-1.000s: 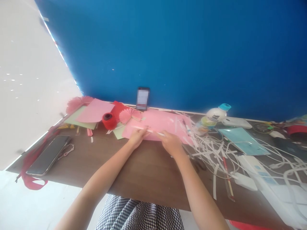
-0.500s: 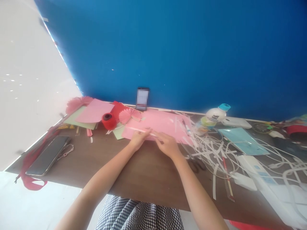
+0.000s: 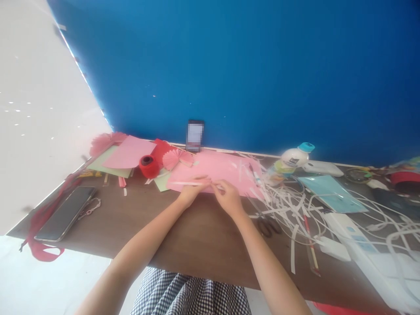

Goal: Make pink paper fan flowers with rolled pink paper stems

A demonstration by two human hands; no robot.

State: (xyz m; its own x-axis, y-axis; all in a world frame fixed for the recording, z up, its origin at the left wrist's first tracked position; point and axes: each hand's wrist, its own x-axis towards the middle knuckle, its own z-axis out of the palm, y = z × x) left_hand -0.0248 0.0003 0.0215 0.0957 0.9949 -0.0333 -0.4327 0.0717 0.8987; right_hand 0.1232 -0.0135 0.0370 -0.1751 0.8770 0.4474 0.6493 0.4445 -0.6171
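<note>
Both hands meet low over a large pink paper sheet (image 3: 223, 164). My left hand (image 3: 192, 191) is closed round a narrow white paper strip (image 3: 180, 183), whose free end sticks out to the left. Close beside it, my right hand (image 3: 229, 198) pinches with thumb and fingertips at the strip's right part. The fingers hide where the strip ends on that side. Left of the hands lie a pink folded paper fan (image 3: 171, 159) and a red roll (image 3: 148, 166). Scissors (image 3: 269, 225) with dark handles lie just right of my right forearm.
White paper strips (image 3: 292, 205) and cables tangle at the right, with a white-and-blue bottle (image 3: 294, 156), a light blue packet (image 3: 333, 193) and a power strip (image 3: 349, 236). A phone (image 3: 194, 135) leans on the blue wall; another phone (image 3: 65, 213) lies at the left.
The left part of the strip has tilted down slightly, and my left fingers have shifted along it. My right hand has turned in a little, its fingers more curled at the strip.
</note>
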